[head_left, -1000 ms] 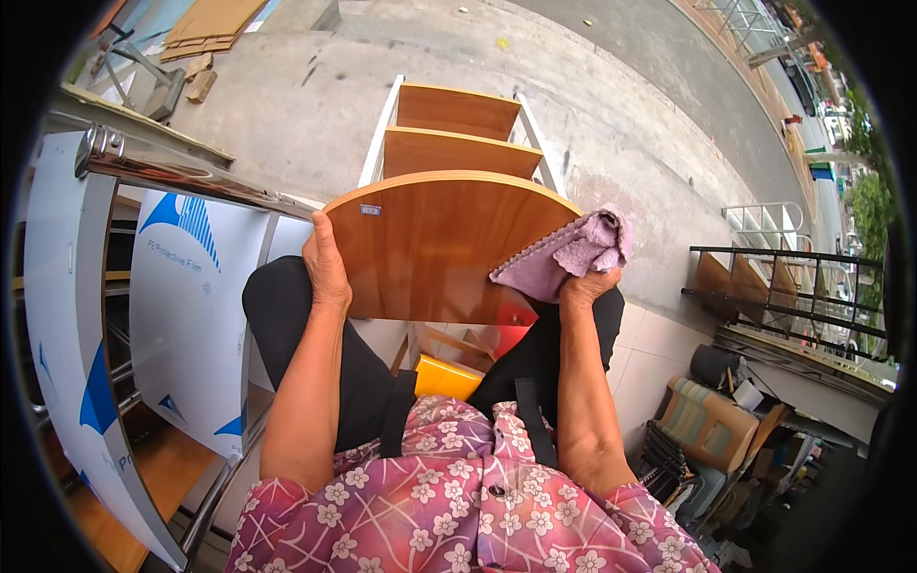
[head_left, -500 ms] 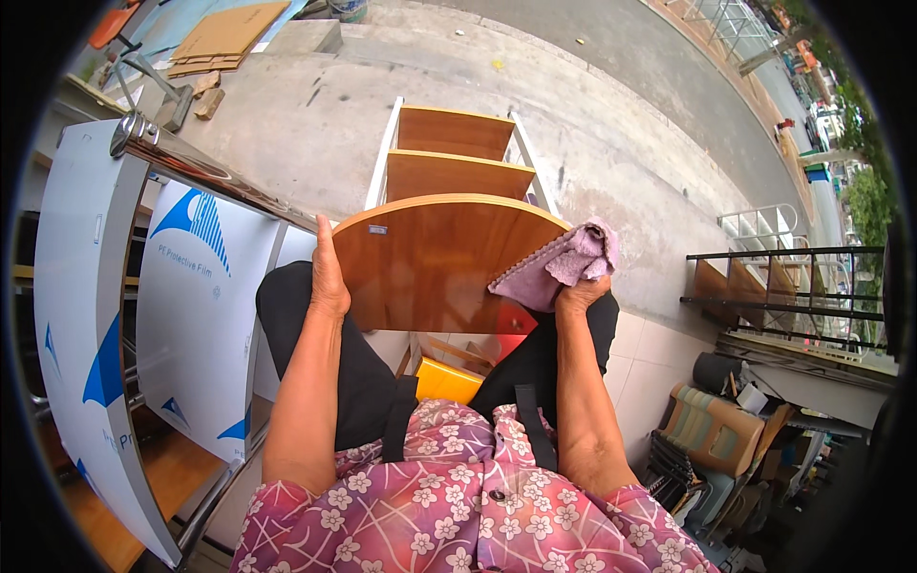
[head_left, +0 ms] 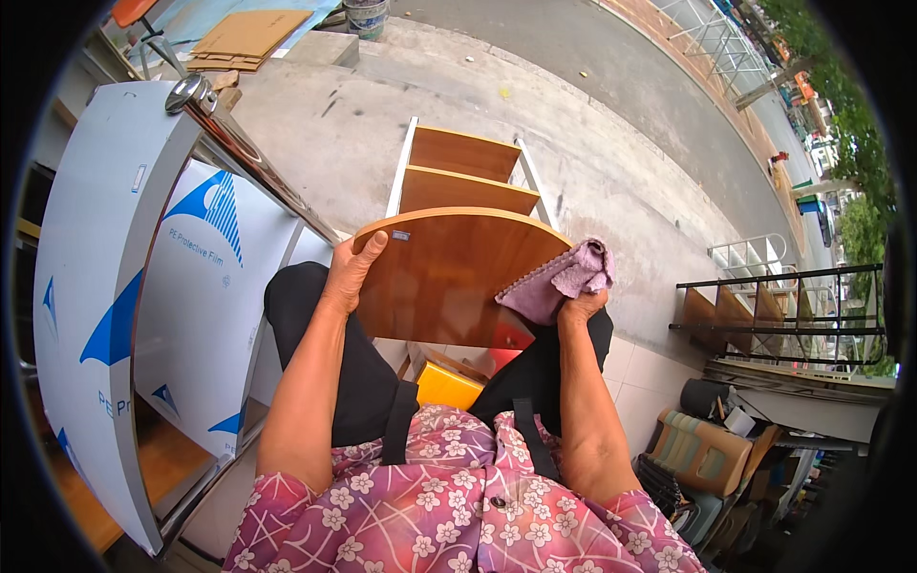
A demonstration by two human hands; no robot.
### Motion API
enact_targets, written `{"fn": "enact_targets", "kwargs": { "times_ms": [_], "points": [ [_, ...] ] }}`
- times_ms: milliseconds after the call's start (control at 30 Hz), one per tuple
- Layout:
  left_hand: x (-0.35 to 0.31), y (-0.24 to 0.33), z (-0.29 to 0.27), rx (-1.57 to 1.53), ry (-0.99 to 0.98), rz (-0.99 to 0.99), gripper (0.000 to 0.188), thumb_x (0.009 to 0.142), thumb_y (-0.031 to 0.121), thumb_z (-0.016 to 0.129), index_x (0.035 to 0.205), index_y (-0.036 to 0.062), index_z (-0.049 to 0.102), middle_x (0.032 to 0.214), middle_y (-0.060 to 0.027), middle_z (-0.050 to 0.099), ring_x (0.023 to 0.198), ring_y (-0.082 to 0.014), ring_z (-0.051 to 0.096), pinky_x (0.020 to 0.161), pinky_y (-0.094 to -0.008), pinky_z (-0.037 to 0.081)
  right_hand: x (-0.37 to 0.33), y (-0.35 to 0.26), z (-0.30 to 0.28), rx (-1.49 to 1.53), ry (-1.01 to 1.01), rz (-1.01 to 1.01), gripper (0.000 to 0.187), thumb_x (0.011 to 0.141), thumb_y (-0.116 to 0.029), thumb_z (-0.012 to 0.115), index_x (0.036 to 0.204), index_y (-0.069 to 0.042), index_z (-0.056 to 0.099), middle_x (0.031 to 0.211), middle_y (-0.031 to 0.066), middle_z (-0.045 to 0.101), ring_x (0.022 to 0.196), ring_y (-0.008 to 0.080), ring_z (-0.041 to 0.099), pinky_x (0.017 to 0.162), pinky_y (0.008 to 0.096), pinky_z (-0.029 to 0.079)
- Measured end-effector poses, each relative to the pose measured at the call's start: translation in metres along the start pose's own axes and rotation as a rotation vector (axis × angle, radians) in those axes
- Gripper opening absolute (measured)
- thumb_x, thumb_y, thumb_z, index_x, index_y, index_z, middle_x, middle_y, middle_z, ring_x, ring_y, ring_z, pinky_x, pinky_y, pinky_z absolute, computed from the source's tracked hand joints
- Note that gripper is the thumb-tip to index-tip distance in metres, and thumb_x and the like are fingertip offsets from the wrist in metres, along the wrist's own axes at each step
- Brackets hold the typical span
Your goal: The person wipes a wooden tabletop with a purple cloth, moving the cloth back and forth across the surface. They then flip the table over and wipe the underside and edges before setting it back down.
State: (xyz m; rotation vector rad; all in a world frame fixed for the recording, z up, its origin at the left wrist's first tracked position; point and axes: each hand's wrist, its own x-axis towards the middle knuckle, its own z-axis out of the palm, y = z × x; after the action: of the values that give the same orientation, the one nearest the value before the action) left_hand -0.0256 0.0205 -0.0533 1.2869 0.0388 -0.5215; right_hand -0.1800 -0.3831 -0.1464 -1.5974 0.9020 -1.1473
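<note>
A brown wood-grain board with a curved far edge stands in front of me, above my knees. It appears to belong to a rack with a white frame and further wooden shelves behind it. My left hand grips the board's left edge, thumb on the face, its other fingers partly hidden behind. At the right edge my right hand is closed on a bunched mauve cloth. Part of that cloth lies over the board's right side. A small label sits near the upper left of the board.
Close on my left stand white panels in printed film and a metal post. A yellow object lies between my legs. Black-framed racks and a striped cushion are at right. Flat cardboard and a bucket lie far left.
My left hand has gone from lying flat along the board's edge to gripping it, thumb on the face. The view has shifted slightly; the cloth stays in my right hand.
</note>
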Motion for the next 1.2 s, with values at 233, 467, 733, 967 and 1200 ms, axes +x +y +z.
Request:
{"fn": "enact_targets", "kwargs": {
  "times_ms": [233, 467, 733, 967, 1200],
  "points": [
    [0.004, -0.002, 0.013, -0.071, 0.104, 0.002, 0.067, 0.085, 0.053, 0.085, 0.119, -0.0036, 0.073, 0.106, -0.0058, 0.072, 0.098, -0.0131, 0.065, 0.086, -0.0280, 0.052, 0.028, -0.034, -0.003, 0.184, -0.033, 0.115, 0.035, 0.105, -0.026, 0.059, 0.124, 0.002, 0.068, 0.117, 0.0054, 0.071, 0.099, 0.0183, 0.070, 0.085, 0.0329, 0.059],
    [0.001, -0.007, 0.003, -0.034, 0.130, -0.006, 0.069, 0.084, 0.054, 0.085, 0.118, -0.0050, 0.072, 0.101, -0.0044, 0.071, 0.092, -0.0117, 0.063, 0.084, -0.0280, 0.052, 0.125, -0.188, 0.036, 0.490, -0.215, -0.030, 0.041, 0.109, -0.038, 0.056, 0.121, 0.001, 0.064, 0.113, 0.0104, 0.072, 0.101, 0.0202, 0.071, 0.087, 0.0338, 0.061],
    [0.000, -0.011, 0.001, 0.038, 0.175, -0.017, 0.070, 0.082, 0.056, 0.086, 0.115, -0.0048, 0.072, 0.098, -0.0041, 0.069, 0.091, -0.0112, 0.061, 0.085, -0.0270, 0.049, 0.099, -0.202, 0.153, -0.141, -0.831, -0.166, 0.034, 0.089, -0.002, 0.076, 0.123, -0.006, 0.070, 0.111, 0.0020, 0.068, 0.095, 0.0123, 0.065, 0.084, 0.0292, 0.056],
    [-0.003, -0.001, 0.000, 0.090, 0.133, -0.059, 0.065, 0.082, 0.055, 0.087, 0.110, -0.0016, 0.071, 0.094, -0.0011, 0.069, 0.087, -0.0089, 0.060, 0.082, -0.0240, 0.048, 0.036, -0.152, 0.246, -0.280, -1.377, -1.213, 0.056, 0.066, -0.005, 0.084, 0.119, -0.018, 0.072, 0.109, 0.0029, 0.065, 0.098, 0.0256, 0.064, 0.084, 0.0382, 0.055],
    [-0.002, 0.000, -0.001, 0.160, 0.151, -0.033, 0.064, 0.080, 0.055, 0.088, 0.105, -0.0014, 0.072, 0.090, 0.0000, 0.066, 0.086, -0.0094, 0.058, 0.082, -0.0252, 0.047, 0.021, -0.085, 0.264, -0.410, -1.653, -1.700, 0.034, 0.084, -0.021, 0.066, 0.117, -0.020, 0.071, 0.115, -0.0016, 0.058, 0.105, 0.0205, 0.056, 0.095, 0.0366, 0.047]
  ]
}}
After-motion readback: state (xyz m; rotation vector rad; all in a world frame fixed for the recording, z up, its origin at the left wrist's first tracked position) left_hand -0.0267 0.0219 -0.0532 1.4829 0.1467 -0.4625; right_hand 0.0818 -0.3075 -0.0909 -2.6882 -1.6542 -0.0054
